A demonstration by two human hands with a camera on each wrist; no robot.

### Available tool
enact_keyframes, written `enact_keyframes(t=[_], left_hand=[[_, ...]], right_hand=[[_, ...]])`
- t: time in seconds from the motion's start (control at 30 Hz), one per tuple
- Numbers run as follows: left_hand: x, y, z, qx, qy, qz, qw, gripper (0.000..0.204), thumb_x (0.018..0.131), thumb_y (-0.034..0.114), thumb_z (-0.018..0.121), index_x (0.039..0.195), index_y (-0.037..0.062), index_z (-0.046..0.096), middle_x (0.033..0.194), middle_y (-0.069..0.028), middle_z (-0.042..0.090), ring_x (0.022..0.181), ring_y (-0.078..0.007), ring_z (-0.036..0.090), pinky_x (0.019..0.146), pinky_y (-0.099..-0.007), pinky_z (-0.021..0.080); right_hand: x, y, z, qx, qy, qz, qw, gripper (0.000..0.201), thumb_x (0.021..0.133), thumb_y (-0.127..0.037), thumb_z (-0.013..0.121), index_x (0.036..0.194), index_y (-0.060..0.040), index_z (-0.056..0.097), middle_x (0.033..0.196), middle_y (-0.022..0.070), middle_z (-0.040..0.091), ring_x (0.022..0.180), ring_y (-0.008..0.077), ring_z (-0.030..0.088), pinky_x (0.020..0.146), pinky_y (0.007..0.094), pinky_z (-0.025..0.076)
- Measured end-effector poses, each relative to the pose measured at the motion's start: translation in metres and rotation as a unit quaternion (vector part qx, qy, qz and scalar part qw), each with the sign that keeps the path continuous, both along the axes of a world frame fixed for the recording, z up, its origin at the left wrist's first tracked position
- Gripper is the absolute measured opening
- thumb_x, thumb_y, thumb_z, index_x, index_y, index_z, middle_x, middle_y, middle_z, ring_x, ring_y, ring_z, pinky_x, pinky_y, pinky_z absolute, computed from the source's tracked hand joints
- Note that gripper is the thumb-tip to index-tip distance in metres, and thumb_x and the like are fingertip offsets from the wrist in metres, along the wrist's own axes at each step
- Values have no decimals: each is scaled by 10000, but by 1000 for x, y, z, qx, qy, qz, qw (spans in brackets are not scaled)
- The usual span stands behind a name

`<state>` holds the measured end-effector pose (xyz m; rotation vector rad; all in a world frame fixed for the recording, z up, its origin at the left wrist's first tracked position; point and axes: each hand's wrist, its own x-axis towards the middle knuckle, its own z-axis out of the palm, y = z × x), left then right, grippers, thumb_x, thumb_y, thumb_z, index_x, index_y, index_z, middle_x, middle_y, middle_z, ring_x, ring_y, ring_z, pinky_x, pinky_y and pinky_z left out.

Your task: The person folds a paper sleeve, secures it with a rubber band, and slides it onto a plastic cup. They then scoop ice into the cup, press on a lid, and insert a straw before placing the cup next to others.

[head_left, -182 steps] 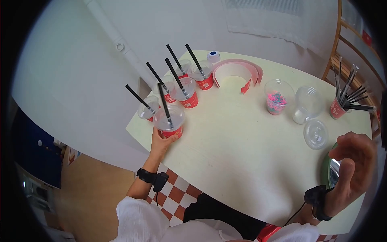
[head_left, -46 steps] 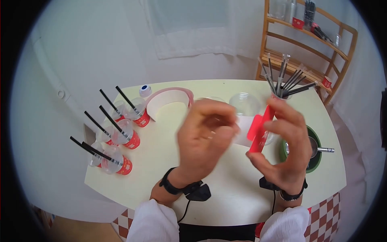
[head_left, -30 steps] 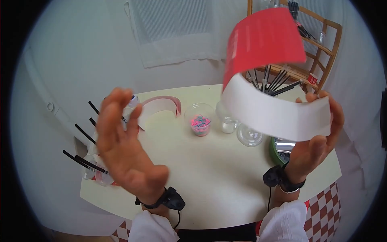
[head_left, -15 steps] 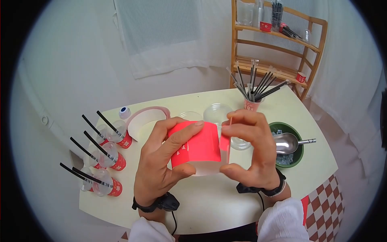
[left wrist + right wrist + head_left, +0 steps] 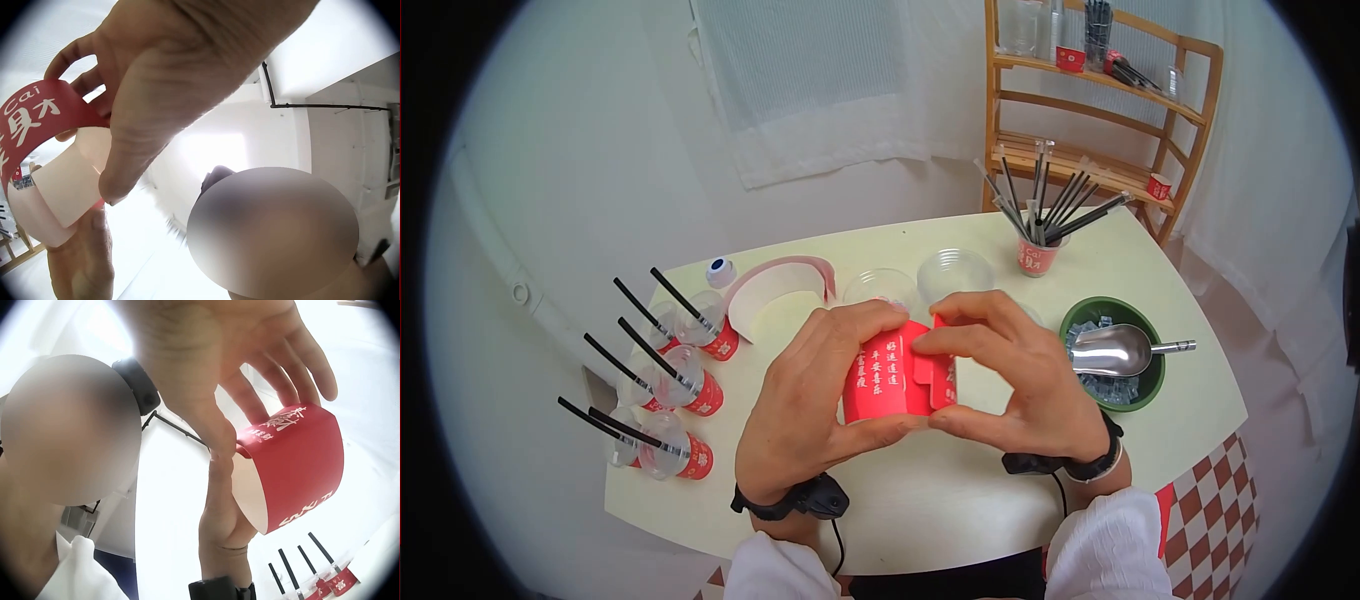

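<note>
Between my two hands, above the middle of the table, is a red paper cup sleeve [image 5: 885, 375] with white lettering, curved into a ring. My left hand [image 5: 795, 415] grips its left side, thumb along the lower edge and fingers over the top. The right hand [image 5: 1035, 390] pinches the right side, where the end tabs overlap. In the left wrist view the sleeve's printed outside [image 5: 44, 103] and pale inside both show. The right wrist view shows the closed curve of the sleeve [image 5: 303, 462], with fingers at its upper edge.
Several lidded cups [image 5: 700, 395] with red sleeves and black straws stand on the left. Behind are a curved stack of pink-and-white sleeves [image 5: 820, 275], clear plastic cups [image 5: 955, 272] and a cup of straws [image 5: 1035, 258]. A green bowl [image 5: 1152, 385] holds ice and a metal scoop [image 5: 1115, 350].
The left hand has let go of a lidded cup at the left. The right hand has raised a flat sleeve, and both hands have bent it into a ring with its ends together.
</note>
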<state>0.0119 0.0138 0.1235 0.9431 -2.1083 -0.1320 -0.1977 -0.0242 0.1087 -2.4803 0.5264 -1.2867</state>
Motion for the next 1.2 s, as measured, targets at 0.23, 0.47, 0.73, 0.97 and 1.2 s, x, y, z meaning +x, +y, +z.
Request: enact_keyframes(t=[0.23, 0.47, 0.73, 0.97, 1.2], left_hand=[[-1, 1, -1, 13, -3, 3, 1000, 671, 619, 259, 802, 1175, 32, 504, 1137, -133, 566, 975, -313, 553, 839, -383, 464], [0, 3, -1, 34, -48, 16, 998, 739, 613, 265, 800, 1238, 43, 475, 1132, -104, 569, 918, -296, 551, 800, -380, 462], [0, 2, -3, 33, -9, 3, 999, 794, 590, 257, 809, 1273, 51, 461, 1141, -103, 570, 927, -294, 560, 815, -375, 467], [0, 1, -3, 39, 11, 0, 999, 799, 591, 251, 812, 1280, 55, 460, 1111, -132, 580, 951, -302, 575, 828, -370, 475], [1, 2, -2, 54, 27, 1, 998, 796, 601, 265, 811, 1284, 57, 458, 1103, -142, 581, 960, -308, 578, 833, -374, 473]], right_hand=[[0, 2, 2, -3, -4, -4, 1000, 489, 661, -162, 767, 1110, -88, 587, 1119, 135, 542, 919, 281, 611, 755, 339, 515], [-3, 1, -2, -12, 52, -12, 998, 486, 671, -196, 763, 1114, -112, 583, 1161, 118, 535, 954, 274, 592, 736, 340, 511], [-3, 3, 0, 7, 63, 6, 998, 485, 670, -194, 763, 1117, -115, 593, 1173, 122, 535, 966, 279, 587, 746, 349, 514], [-2, 3, -1, 10, 66, 9, 998, 500, 667, -196, 766, 1125, -110, 586, 1180, 111, 541, 1017, 289, 571, 780, 360, 507], [-2, 2, -1, 1, 67, 1, 998, 507, 652, -208, 774, 1108, -103, 580, 1180, 107, 551, 1015, 285, 576, 776, 360, 506]])
